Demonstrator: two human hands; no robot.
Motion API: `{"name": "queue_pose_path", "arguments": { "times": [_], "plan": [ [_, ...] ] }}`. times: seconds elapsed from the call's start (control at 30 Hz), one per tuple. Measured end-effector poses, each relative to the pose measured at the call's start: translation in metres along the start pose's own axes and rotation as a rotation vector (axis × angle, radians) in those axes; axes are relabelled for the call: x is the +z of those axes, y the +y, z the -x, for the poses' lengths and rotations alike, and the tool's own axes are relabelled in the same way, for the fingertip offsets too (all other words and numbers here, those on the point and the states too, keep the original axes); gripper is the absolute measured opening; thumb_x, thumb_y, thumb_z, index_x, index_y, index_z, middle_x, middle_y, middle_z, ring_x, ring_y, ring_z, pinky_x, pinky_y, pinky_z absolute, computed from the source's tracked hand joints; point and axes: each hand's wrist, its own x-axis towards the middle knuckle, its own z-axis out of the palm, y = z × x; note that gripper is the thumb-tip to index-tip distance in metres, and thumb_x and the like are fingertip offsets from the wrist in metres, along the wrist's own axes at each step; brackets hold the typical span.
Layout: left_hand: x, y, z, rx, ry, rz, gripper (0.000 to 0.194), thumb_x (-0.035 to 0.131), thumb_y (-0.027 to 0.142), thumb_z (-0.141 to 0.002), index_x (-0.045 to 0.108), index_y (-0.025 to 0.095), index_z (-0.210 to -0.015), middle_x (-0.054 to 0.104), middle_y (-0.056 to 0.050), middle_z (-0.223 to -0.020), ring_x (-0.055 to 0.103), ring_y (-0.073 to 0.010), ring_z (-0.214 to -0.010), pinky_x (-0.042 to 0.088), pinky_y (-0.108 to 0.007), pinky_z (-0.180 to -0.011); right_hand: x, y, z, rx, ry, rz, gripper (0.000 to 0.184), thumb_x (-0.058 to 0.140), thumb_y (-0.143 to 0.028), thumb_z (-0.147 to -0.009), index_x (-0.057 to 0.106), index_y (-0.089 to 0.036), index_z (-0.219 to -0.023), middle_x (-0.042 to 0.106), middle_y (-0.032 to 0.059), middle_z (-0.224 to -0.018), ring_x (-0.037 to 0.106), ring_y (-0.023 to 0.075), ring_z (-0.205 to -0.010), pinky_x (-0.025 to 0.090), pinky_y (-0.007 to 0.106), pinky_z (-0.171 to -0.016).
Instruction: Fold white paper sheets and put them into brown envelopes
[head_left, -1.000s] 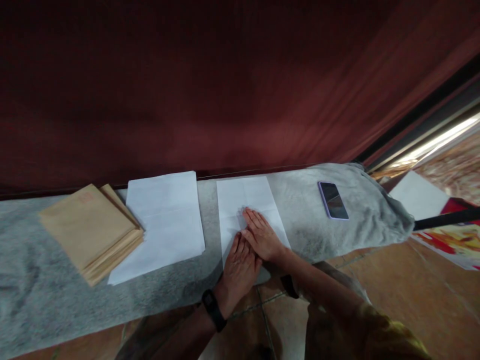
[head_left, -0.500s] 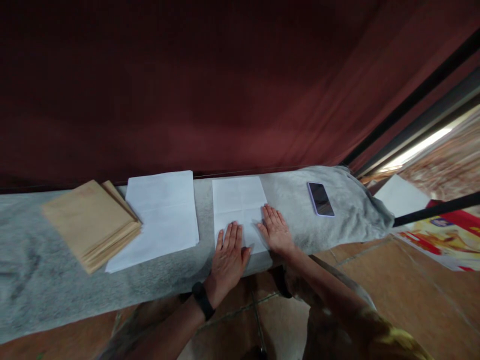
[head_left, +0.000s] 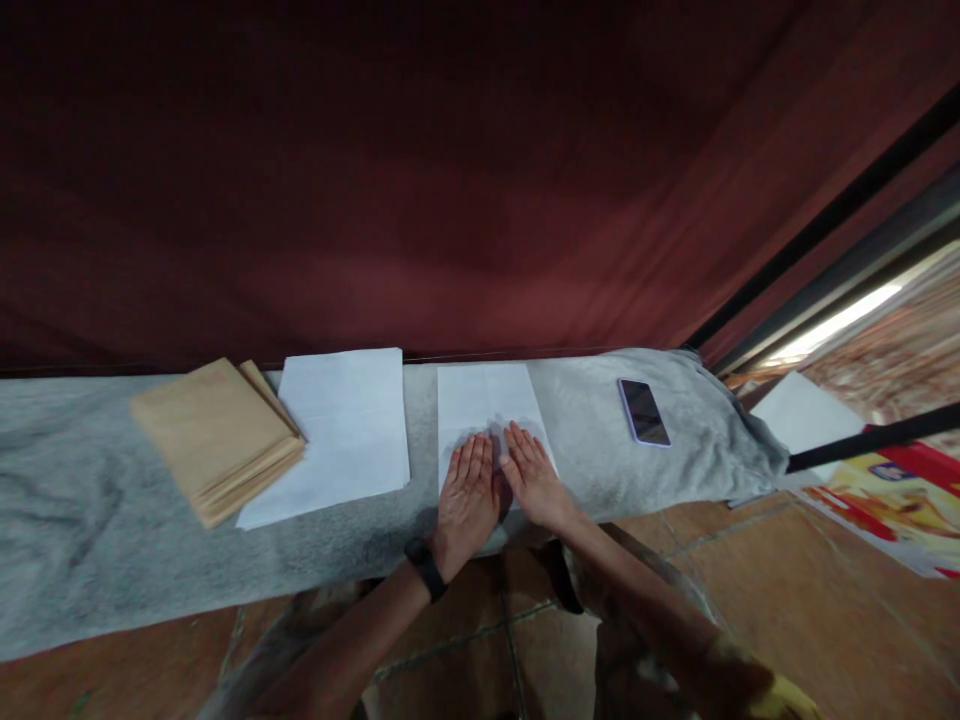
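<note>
A white sheet of paper (head_left: 486, 392) lies on the grey cloth in front of me, and my hands cover its near part. My left hand (head_left: 469, 493), with a black band on the wrist, is flat on the sheet, fingers stretched out and pointing away from me. Beside it, my right hand (head_left: 532, 477) also lies open on the paper, its fingers slanting toward the left hand. The thumbs are close to each other. Neither hand grips anything.
Left of the sheet is a stack of white paper (head_left: 349, 430), partly overlapped by several brown envelopes (head_left: 217, 430). A phone (head_left: 644, 412) rests on the grey cloth (head_left: 585, 420) at right. Beyond stand a dark red curtain (head_left: 450, 200) and a black bar (head_left: 870, 445).
My right hand has slid left over the paper, closer to my left hand. Both hands stay flat. The view has shifted slightly, so the things on the cloth appear further right.
</note>
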Motion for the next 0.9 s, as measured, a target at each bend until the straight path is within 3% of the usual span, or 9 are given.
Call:
{"name": "queue_pose_path", "arguments": {
  "times": [0.17,0.33,0.63,0.9],
  "plan": [
    [0.004,-0.005,-0.003,-0.024,-0.049,-0.022,0.061,0.033,0.02,-0.098,0.028,0.002,-0.156,0.035,-0.022,-0.161,0.027,-0.0304,-0.153,0.03,-0.053,-0.123,0.016,-0.013,-0.001,-0.091,0.027,0.033,0.057,0.027,-0.041,-0.108,0.036,-0.014,-0.157,0.04,0.0133,-0.161,0.033,0.0241,-0.15,0.03,0.048,-0.122],
    [0.003,-0.012,0.002,-0.114,-0.012,-0.043,0.061,0.035,0.029,-0.1,0.03,0.004,-0.155,0.035,-0.022,-0.161,0.027,-0.0297,-0.153,0.029,-0.052,-0.123,0.02,0.003,0.005,-0.066,0.1,0.152,0.061,0.037,-0.043,-0.106,0.036,-0.008,-0.156,0.039,0.0178,-0.16,0.034,0.0276,-0.15,0.032,0.047,-0.121],
    [-0.001,-0.018,0.009,-0.209,0.012,-0.06,0.071,0.037,0.048,-0.101,0.03,0.005,-0.156,0.035,-0.022,-0.161,0.029,-0.0317,-0.152,0.03,-0.052,-0.122,0.017,0.024,0.017,0.01,0.191,0.218,0.067,0.035,-0.048,-0.105,0.031,-0.005,-0.157,0.038,0.0229,-0.159,0.037,0.0332,-0.147,0.034,0.05,-0.119],
    [-0.015,-0.012,0.008,-0.211,-0.043,-0.083,0.068,0.037,0.044,-0.102,0.03,0.003,-0.155,0.032,-0.021,-0.162,0.026,-0.0307,-0.153,0.025,-0.051,-0.124,0.016,0.037,0.024,0.024,0.162,0.213,0.072,0.033,-0.051,-0.105,0.022,-0.006,-0.16,0.035,0.024,-0.16,0.036,0.0346,-0.147,0.032,0.053,-0.118]
  ]
}}
